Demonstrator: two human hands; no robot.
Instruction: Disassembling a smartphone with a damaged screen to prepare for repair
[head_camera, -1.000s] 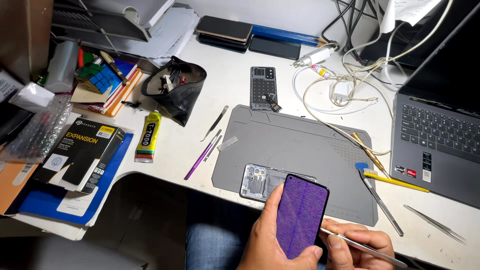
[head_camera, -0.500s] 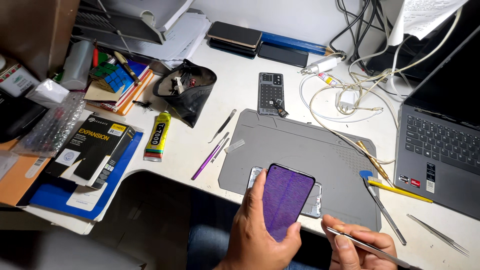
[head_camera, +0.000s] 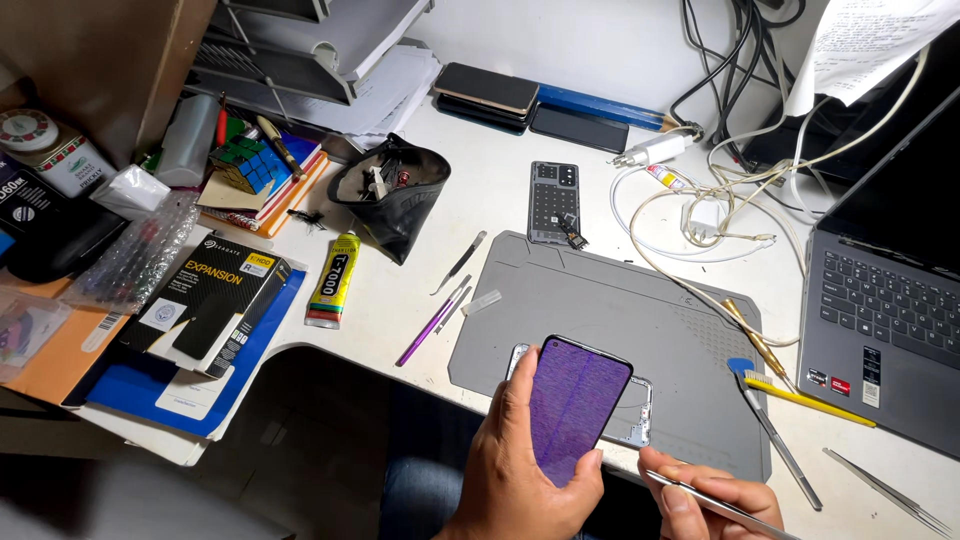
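Over the grey work mat (head_camera: 640, 320), at its near edge, your left hand (head_camera: 515, 470) has the purple-tinted phone screen (head_camera: 573, 407) wrapped up: thumb along the left side, fingertips curling round the bottom right corner, the glass facing up at you. The panel's long axis runs away from you and leans a touch to the right, its top corner reaching out across the mat. Directly underneath lies the silver phone frame (head_camera: 640, 418), flat on the mat, with only its right rail and a sliver of its left edge showing past the screen. So screen above, frame below, nearly stacked; whether they touch, you can't tell from here.

Your right hand (head_camera: 705, 497) sits low and to the right, closed round a thin metal tool (head_camera: 735, 508) that runs off toward the lower right corner. Its inner end is just beside the screen's bottom right corner, right by your left fingertips. That's the close pairing: the right hand and its tool are nearer that lower corner than anything else on the desk.

Further out on your right, a blue-headed brush (head_camera: 770, 425) and a yellow-handled tool (head_camera: 808, 398) lie across the mat's edge, with the laptop (head_camera: 885, 330) beyond. Off to the left, well apart, a purple pen-shaped tool (head_camera: 428, 325) and a yellow glue tube (head_camera: 333, 278) rest on the white desk (head_camera: 400, 290).
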